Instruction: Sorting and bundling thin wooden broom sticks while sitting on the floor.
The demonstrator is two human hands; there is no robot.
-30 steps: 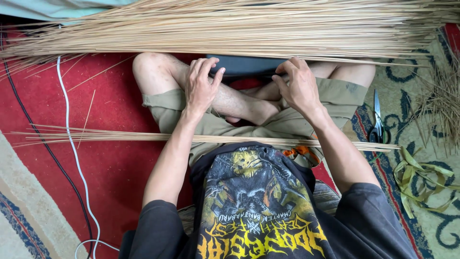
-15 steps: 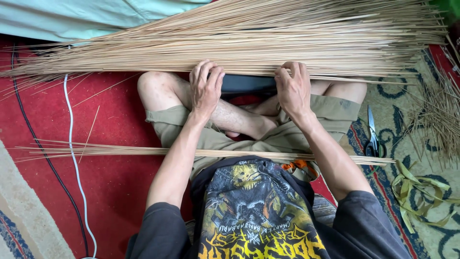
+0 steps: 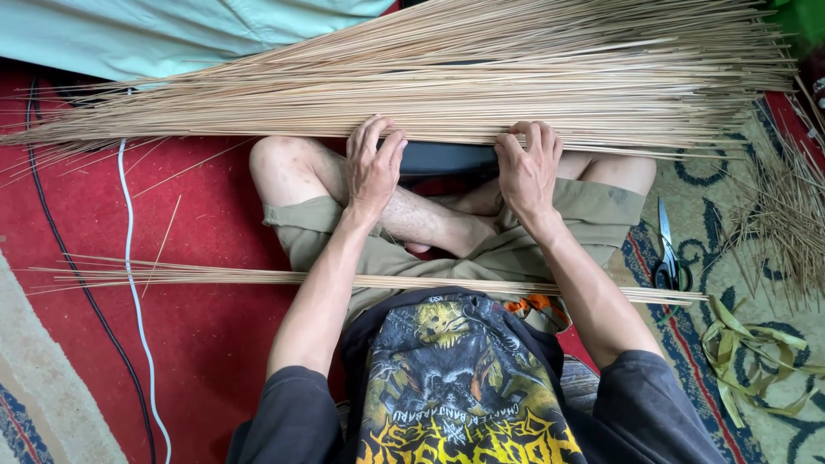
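A wide sheaf of long thin tan sticks lies across the floor in front of my crossed legs. My left hand rests on its near edge with fingers curled over the sticks. My right hand grips the same edge further right. A dark flat object shows between the hands under the sticks. A thinner bundle of the same sticks lies across my lap.
Scissors lie on the patterned rug at right, near green leaf strips and a heap of short stick offcuts. A white cable and a black cable run down the red carpet at left. Pale cloth lies beyond.
Both hands have moved forward from my knees onto the near edge of the big sheaf, and their fingers have closed over the sticks. The view has tilted up.
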